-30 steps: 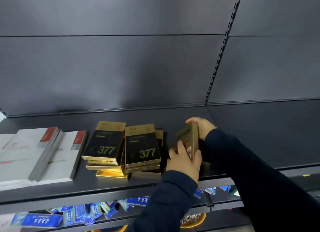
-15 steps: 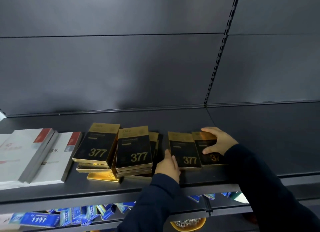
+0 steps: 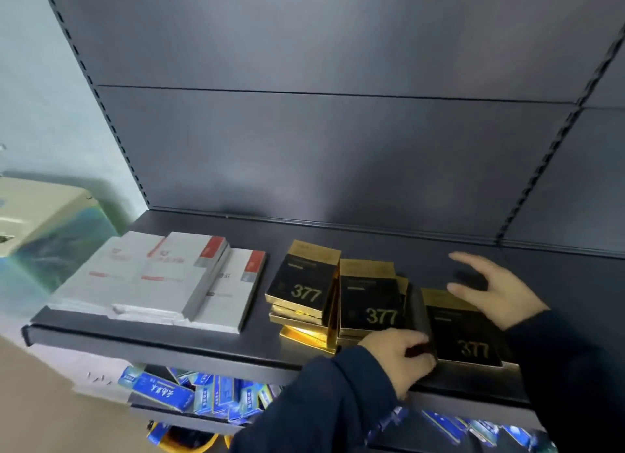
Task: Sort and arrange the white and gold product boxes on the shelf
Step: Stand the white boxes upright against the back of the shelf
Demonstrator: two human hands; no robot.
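Two uneven stacks of black-and-gold boxes marked 377 [image 3: 302,285] [image 3: 368,303] lie mid-shelf. To their right another gold box [image 3: 468,337] lies flat, with an edge of something under it. My left hand [image 3: 399,358] curls around that box's near left corner, thumb on top. My right hand [image 3: 495,292] hovers over its far end with fingers spread, holding nothing. Flat white boxes with red labels [image 3: 162,276] overlap in a loose pile at the shelf's left end.
The dark grey shelf [image 3: 203,346] has a slotted back panel and bare surface to the right of my hands. Blue packets [image 3: 162,393] fill the shelf below. A pale box [image 3: 40,215] stands beyond the shelf's left end.
My right hand has lifted off the right-hand boxes and opened. My left hand has closed on the box's corner. My view has swung left, showing the shelf's left end.
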